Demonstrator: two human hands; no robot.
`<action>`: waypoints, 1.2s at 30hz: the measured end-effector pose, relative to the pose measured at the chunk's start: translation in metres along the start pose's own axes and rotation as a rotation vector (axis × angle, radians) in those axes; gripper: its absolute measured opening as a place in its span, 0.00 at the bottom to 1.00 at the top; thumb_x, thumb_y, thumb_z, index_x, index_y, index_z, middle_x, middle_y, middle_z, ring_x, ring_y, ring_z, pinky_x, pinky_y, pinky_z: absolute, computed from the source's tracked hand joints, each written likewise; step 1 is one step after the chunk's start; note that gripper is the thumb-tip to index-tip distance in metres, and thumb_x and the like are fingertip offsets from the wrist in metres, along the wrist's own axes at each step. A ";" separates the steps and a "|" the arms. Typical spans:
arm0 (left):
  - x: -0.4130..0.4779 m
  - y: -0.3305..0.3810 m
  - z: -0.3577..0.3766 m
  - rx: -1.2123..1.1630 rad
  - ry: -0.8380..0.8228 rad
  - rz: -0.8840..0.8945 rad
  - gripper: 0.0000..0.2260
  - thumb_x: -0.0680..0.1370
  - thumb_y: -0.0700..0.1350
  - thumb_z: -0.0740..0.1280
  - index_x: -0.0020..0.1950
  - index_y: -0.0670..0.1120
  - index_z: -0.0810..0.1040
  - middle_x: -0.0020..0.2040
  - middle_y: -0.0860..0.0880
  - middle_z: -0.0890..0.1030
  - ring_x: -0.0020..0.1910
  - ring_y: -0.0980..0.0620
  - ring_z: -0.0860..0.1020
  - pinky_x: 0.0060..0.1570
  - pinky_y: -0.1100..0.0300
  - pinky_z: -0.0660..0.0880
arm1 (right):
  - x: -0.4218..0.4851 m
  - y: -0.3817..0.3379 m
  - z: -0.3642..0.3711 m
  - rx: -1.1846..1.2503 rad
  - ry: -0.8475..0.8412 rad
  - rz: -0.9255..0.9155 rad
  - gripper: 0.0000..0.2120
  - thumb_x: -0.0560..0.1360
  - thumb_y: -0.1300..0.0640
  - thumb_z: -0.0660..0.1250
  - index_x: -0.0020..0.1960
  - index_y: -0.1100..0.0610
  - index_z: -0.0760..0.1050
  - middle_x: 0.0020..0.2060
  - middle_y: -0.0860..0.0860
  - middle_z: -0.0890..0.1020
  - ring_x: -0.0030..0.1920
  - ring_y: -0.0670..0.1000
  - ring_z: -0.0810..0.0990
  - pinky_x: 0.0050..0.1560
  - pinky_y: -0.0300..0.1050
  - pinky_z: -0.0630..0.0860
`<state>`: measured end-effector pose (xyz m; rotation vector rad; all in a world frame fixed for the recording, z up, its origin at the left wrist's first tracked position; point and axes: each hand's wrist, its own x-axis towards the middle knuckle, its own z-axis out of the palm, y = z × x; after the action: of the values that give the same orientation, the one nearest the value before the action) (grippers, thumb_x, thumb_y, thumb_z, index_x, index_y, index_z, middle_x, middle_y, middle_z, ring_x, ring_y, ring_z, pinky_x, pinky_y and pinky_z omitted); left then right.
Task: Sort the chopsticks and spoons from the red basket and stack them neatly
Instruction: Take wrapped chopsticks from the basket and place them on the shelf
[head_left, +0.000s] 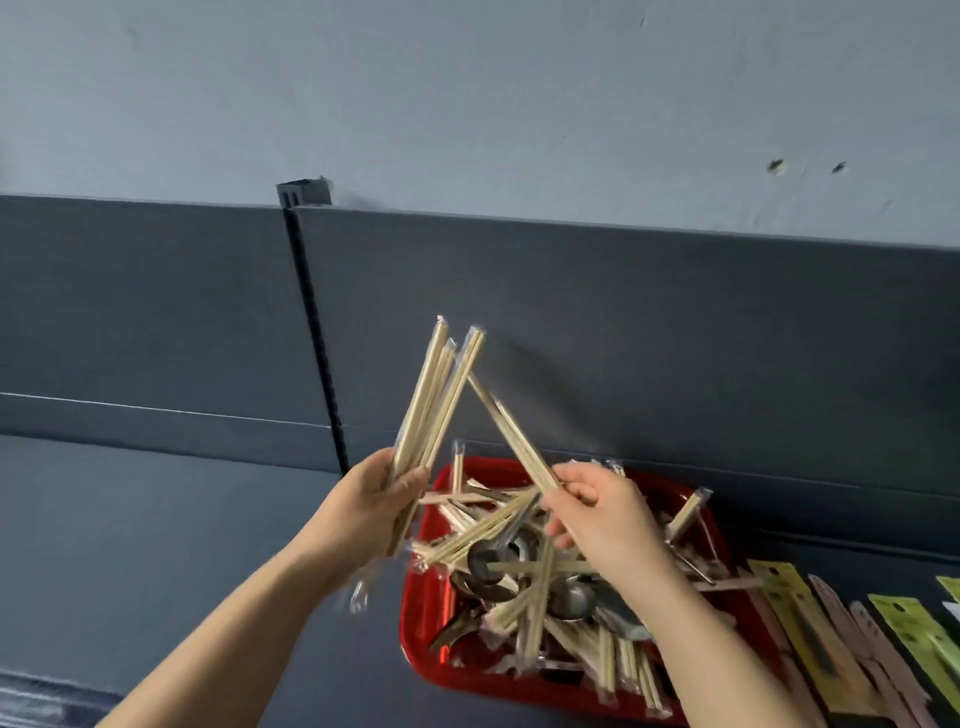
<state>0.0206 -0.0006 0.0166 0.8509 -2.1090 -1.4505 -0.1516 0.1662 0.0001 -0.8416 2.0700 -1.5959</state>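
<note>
My left hand (382, 501) grips a bundle of several plastic-wrapped wooden chopsticks (434, 397), held upright and fanned above the table, left of the red basket (423, 613). My right hand (597, 512) pinches one wrapped pair of chopsticks (506, 428), tilted up-left so its tip meets the bundle. Both hands hover over the basket's far end. The basket holds a tangled heap of wrapped chopsticks (483, 535) and metal spoons (574, 600).
Wrapped chopstick packets in yellow-green and pinkish sleeves (810, 629) lie in a row on the dark table right of the basket. A dark partition wall (623, 332) with a black vertical joint strip (314, 332) stands behind. Dark table surface (156, 545) stretches left.
</note>
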 end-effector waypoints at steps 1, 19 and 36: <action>-0.003 -0.002 -0.015 -0.006 0.032 0.002 0.10 0.81 0.48 0.63 0.43 0.45 0.73 0.29 0.52 0.74 0.26 0.55 0.72 0.24 0.62 0.69 | 0.005 -0.007 0.015 0.024 -0.007 -0.017 0.08 0.76 0.63 0.67 0.51 0.53 0.79 0.35 0.50 0.84 0.29 0.46 0.81 0.29 0.37 0.76; -0.090 -0.164 -0.407 0.287 0.430 -0.239 0.05 0.79 0.44 0.64 0.44 0.46 0.73 0.31 0.49 0.75 0.24 0.57 0.71 0.24 0.64 0.69 | -0.004 -0.127 0.443 0.060 -0.258 -0.115 0.06 0.73 0.62 0.69 0.45 0.52 0.80 0.32 0.46 0.83 0.30 0.45 0.76 0.25 0.34 0.68; 0.012 -0.302 -0.629 0.717 0.254 -0.349 0.10 0.69 0.52 0.74 0.44 0.50 0.79 0.38 0.52 0.78 0.36 0.53 0.74 0.31 0.62 0.66 | 0.042 -0.139 0.690 -0.066 -0.311 0.027 0.06 0.73 0.59 0.66 0.42 0.49 0.78 0.34 0.51 0.82 0.27 0.44 0.74 0.23 0.38 0.69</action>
<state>0.4986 -0.5061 -0.0440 1.6316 -2.3659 -0.6305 0.2850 -0.3855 -0.0525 -1.0095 1.9110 -1.2947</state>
